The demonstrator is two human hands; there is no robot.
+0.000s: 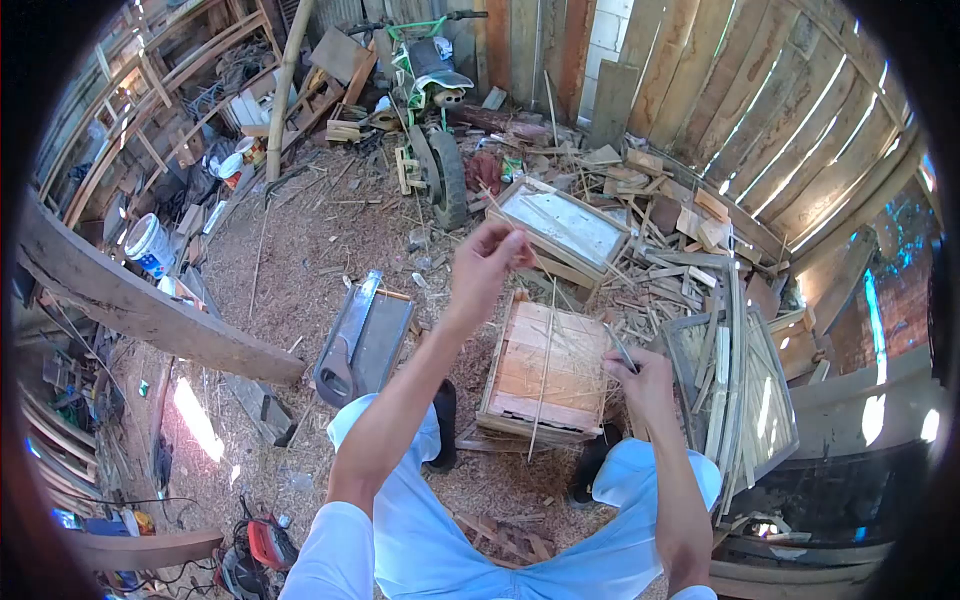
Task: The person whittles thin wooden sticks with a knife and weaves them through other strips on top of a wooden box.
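From here, the left hand [487, 258] pinches a stick [545, 267] and the right hand [645, 382] grips a knife [622, 350] (I think), with the box [521, 372] under both, maybe to work on.

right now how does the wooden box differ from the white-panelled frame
The wooden box has pale boards across its top, while the white-panelled frame has a whitish panel inside a raised border. The box is between the person's dark shoes; the frame is farther forward, by the scrap wood. The frame is turned more diagonally than the box. Both are roughly rectangular with wooden sides.
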